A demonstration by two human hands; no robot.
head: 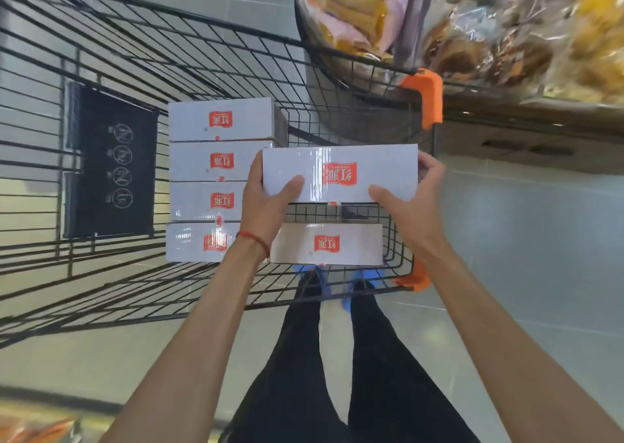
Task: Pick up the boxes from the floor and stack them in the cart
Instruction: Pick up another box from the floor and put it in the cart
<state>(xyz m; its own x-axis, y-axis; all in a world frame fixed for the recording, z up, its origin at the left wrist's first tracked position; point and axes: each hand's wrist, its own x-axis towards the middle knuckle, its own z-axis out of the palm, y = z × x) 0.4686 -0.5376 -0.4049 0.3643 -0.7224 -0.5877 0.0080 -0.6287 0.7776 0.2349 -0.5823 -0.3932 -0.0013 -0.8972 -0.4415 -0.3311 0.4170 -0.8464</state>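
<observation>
Held box [339, 174] above cart [135, 47]; 4 boxes [219, 179] left.

Head camera looks steeply down, close over the cart [101, 54]

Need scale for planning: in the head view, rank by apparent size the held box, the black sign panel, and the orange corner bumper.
1. Held box, though it is nearest the camera
2. Black sign panel
3. Orange corner bumper

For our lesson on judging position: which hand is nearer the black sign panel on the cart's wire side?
Left. The left hand grips the held box at the end towards the sign panel; the right hand grips the far end.
</observation>
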